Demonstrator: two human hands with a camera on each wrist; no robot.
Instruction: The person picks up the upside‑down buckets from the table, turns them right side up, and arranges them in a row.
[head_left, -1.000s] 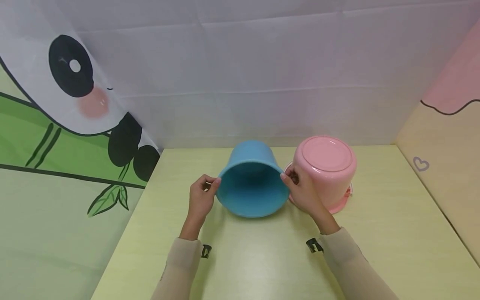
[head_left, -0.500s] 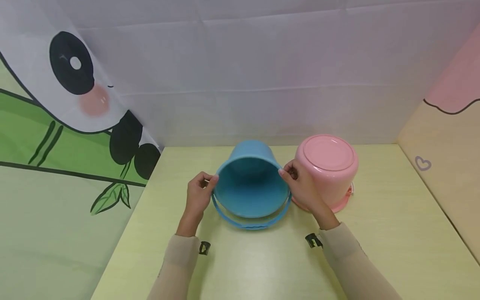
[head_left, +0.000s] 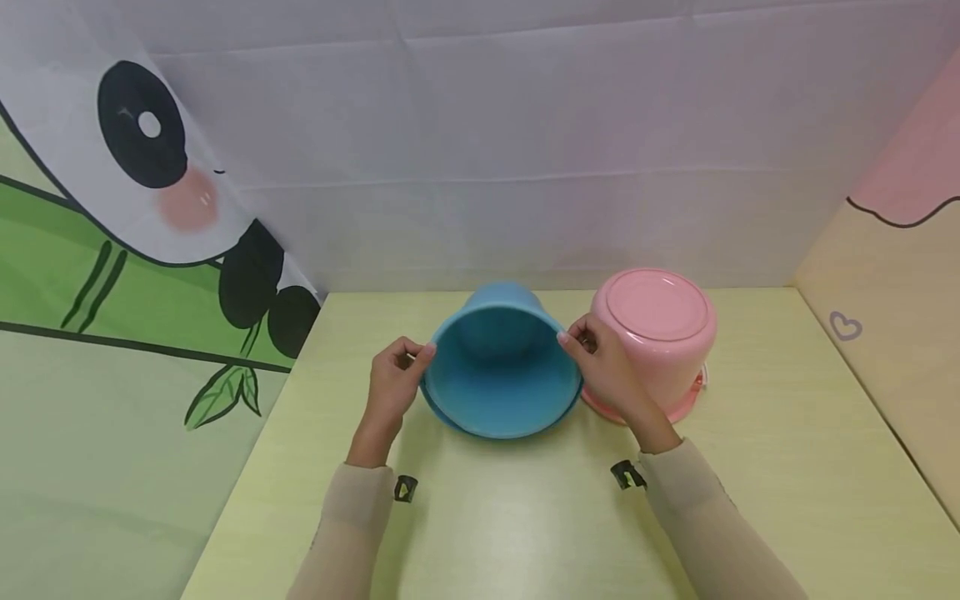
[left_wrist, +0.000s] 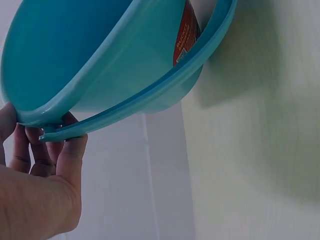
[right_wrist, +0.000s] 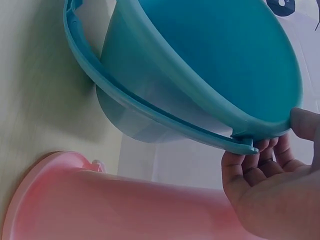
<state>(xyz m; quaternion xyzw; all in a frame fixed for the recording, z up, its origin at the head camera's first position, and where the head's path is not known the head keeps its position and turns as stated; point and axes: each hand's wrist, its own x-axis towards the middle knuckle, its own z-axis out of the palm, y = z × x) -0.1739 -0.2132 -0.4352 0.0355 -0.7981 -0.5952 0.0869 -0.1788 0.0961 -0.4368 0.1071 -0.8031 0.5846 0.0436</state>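
Observation:
A blue plastic bucket is tilted with its mouth facing the head camera. My left hand pinches its rim on the left, thumb on top and fingers beneath, close to the handle joint. On the opposite side my right hand pinches the rim in the same way. The bucket's blue handle hangs below the rim and mostly hides behind it in the head view. A red label shows on the bucket's outer wall. Beside my right hand a pink bucket stands upside down on the table.
The pale yellow table meets a white cloth backdrop just behind the buckets. A printed cartoon panel borders the left side. A beige and pink panel borders the right.
The blue bucket's mouth has tipped a little further toward the head camera. Its handle swung into view below the rim half a second ago, then back behind it. Both hands keep their grip.

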